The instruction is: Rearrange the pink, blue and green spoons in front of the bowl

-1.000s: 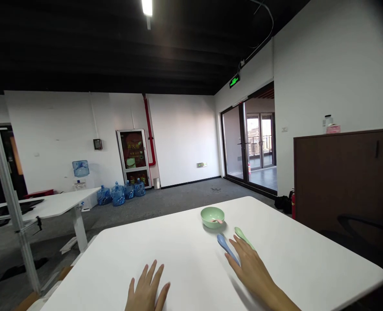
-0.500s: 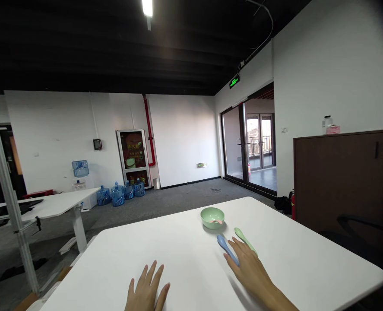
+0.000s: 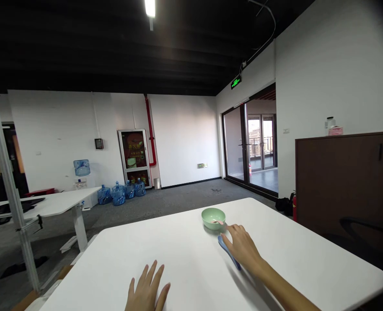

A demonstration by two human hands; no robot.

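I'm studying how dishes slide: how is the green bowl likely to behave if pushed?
The green bowl would probably slide rather than roll, since it stands upright on a smooth-looking white table. It is likely stiff, as its rim looks evenly round. The pink utensil inside could shift, since it seems to lie loose.

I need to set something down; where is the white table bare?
Between the left hand and the blue spoon; left of the green bowl; right of the right hand, to the edge of the table. Crowded where the bowl, blue spoon and right hand cluster.
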